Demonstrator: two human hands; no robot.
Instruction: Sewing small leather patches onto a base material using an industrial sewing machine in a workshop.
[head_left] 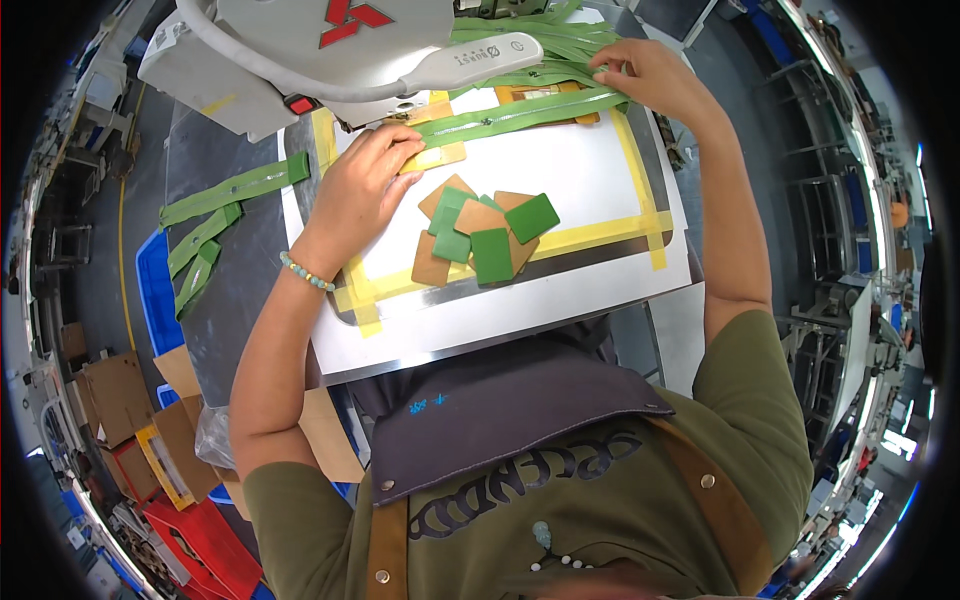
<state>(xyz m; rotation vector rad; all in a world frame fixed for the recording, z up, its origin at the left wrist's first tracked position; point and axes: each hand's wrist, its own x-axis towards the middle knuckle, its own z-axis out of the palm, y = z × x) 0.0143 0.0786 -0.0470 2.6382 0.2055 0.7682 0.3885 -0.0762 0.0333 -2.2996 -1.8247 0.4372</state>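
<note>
A green zipper [500,119] with a pale line of teeth stretches across the upper part of the white board. Its left end is pinched in my left hand [368,180], next to a small yellow piece [440,156]. My right hand [650,80] is above the zipper's right end, with thumb and fingers closed at the edge of a heap of green zippers [560,45]; which strand they grip is partly hidden. Closer to me lies a loose pile of square pieces, some green [493,256] and some tan [431,259].
A white machine [270,60] with a pale hand-shaped arm [475,62] overhangs the far side. Yellow tape [560,236] frames the white board [590,180]. More green zippers [235,190] hang at the left. Cardboard boxes [110,395] and a red bin [205,540] stand lower left.
</note>
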